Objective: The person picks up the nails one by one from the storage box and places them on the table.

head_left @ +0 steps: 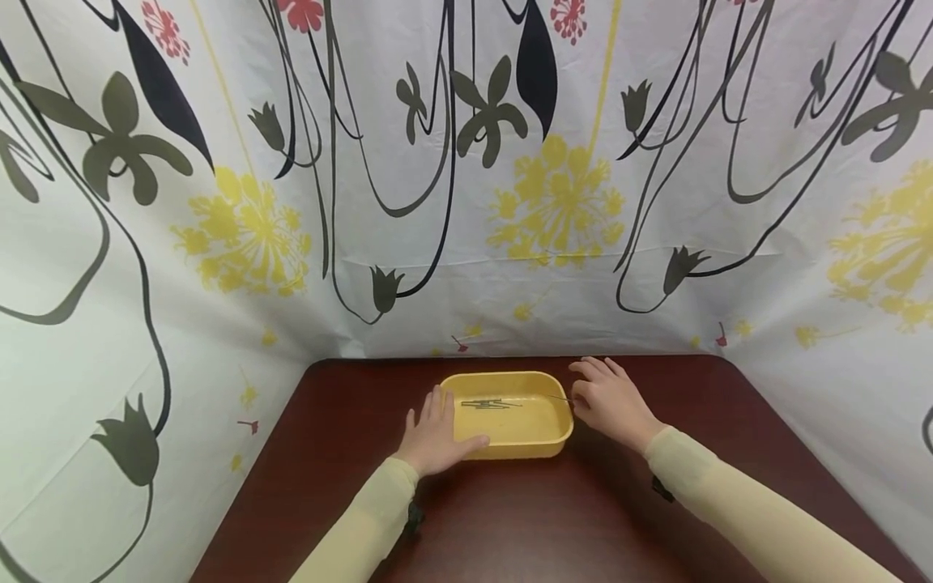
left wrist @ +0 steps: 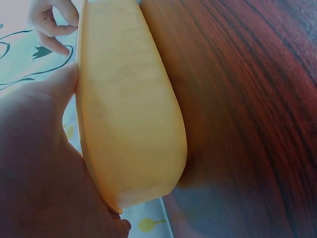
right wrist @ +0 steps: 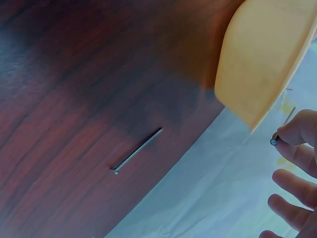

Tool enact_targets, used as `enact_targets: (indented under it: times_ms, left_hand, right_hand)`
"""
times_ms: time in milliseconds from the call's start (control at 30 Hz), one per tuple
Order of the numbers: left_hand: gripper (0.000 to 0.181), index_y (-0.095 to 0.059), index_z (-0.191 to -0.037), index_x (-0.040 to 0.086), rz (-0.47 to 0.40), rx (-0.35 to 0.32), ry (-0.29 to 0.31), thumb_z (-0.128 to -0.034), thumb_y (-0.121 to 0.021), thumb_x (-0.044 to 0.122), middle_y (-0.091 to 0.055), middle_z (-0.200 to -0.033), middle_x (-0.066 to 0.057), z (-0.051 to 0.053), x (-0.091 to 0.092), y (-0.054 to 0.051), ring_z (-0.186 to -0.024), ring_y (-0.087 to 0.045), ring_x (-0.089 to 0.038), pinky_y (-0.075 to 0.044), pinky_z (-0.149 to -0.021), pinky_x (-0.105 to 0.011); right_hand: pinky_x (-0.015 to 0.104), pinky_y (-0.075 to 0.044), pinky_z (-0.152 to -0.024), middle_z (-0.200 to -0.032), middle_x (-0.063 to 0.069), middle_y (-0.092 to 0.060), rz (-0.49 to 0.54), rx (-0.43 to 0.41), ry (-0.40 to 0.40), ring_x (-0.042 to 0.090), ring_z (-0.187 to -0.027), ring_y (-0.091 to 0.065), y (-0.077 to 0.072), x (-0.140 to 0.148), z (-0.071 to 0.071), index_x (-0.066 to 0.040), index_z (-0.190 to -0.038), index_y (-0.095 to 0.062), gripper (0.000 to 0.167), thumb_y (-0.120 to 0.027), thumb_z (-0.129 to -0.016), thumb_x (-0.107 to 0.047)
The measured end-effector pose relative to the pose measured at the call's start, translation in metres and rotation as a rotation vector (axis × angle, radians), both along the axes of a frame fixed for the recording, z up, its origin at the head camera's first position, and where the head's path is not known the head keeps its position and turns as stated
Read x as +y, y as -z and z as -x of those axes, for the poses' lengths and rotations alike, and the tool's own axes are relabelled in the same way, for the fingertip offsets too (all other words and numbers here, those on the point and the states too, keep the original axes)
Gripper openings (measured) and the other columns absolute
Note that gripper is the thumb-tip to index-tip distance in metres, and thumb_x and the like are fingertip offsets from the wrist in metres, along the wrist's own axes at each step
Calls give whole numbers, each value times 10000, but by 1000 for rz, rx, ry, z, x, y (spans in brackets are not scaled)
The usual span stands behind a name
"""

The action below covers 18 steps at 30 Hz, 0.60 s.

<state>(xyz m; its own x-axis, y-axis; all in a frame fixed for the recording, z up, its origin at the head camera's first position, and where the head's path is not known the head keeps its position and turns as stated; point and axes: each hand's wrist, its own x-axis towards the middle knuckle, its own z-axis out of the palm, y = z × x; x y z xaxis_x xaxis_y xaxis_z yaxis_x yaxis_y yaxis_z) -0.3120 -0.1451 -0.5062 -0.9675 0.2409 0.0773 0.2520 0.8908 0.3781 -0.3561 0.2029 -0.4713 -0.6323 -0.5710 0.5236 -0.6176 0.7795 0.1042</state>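
A yellow plastic tray (head_left: 521, 451) stands on the dark table, with several thin dark nails (head_left: 484, 404) lying on its floor toward the left. My left hand (head_left: 433, 437) rests on the tray's left end, fingers straight along the rim and thumb on the front edge. At the right end, my right hand (head_left: 608, 405) pinches a single nail (head_left: 558, 397) between thumb and forefinger; its shank points left over the tray. The right wrist view shows that nail's round head (right wrist: 273, 142) at the fingertips, the other fingers loosely bent.
Another nail (right wrist: 138, 149) lies on the table to the right of the tray, seen in the right wrist view. The reddish-brown wooden table (head_left: 503, 518) has rounded far corners. A white flowered curtain (head_left: 466, 202) hangs behind and along both sides.
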Motion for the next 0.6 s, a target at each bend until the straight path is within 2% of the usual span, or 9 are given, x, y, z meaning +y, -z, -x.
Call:
enact_targets:
  times_ms: [167,600]
  left_hand:
    - [1188,-158,-1601,6,10,0,-5,-822,-520,827,-50,-1670,-177,-1,-1,-1,-1522,-114,-352,-126,-1149,-650]
    - [1192,-164,-1599,2,15,7,-9,-821,-503,839,-67,-1668,-180,-2,0,0,-1522,-118,-348,-135,-1147,-650]
  right_hand:
    - [655,-320,-1061,-1268,140,-627,14,26,-3,397,-1272,-507,3,9,-4,-190,-768,-701,139,-810,-735,-109]
    - [674,-317,-1049,-1278,156,-618,0,-16,63,415,-1280,-495,17,40,-15,-208,-754,-677,140,-792,-747,-129]
